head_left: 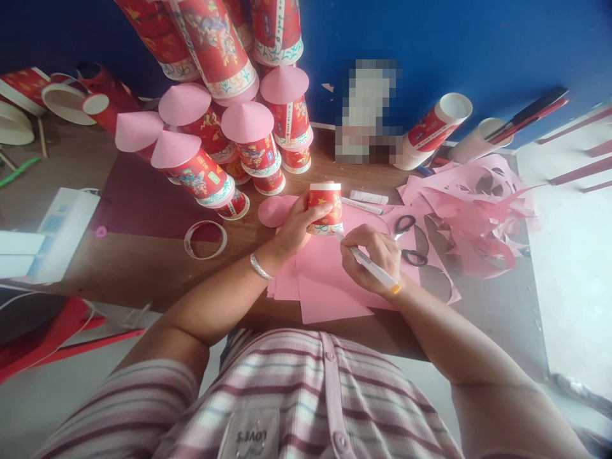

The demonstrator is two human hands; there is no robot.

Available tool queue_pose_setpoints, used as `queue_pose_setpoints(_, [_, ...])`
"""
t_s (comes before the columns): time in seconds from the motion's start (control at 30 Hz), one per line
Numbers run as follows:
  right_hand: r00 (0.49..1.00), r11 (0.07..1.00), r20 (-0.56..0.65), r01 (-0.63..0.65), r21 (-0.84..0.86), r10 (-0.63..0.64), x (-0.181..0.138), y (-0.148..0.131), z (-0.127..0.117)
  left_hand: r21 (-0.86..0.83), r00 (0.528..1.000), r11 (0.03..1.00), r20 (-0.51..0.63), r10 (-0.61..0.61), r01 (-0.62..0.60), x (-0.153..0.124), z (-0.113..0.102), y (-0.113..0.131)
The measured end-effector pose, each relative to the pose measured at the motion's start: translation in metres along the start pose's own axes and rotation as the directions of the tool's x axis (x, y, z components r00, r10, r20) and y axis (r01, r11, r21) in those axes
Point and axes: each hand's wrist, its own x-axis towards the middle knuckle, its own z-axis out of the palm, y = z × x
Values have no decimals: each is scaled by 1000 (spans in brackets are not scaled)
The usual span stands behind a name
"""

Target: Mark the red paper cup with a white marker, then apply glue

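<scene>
My left hand [300, 223] is wrapped round a red paper cup [325, 207] with gold stars and a white band carrying green and orange scrollwork at its lower end. In my right hand [373, 252] is a white marker [375, 269] with an orange end. Its tip meets, or nearly meets, the cup's lower white band. Beneath both hands lie sheets of pink paper [329, 287]. A small pink paper cone [273, 211] rests left of the cup. Beyond the right hand lie scissors [414, 256] with dark handles. Another white marker [362, 206] lies behind the cup.
Stacked red cups with pink cone tops [247, 124] stand at the back left. A paper ring [205, 240] lies on the brown table [239, 280]. Pink paper scraps [478, 210] pile up at right, near a pen cup [473, 141]. A blue wall [478, 51] rises behind.
</scene>
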Motion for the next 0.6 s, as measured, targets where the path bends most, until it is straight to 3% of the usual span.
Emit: queue_pose_setpoints(0.6, [1000,1000,5,-2,4,2,-1,0,0,13,1000,1000,-12,-5,5,-2,2,3])
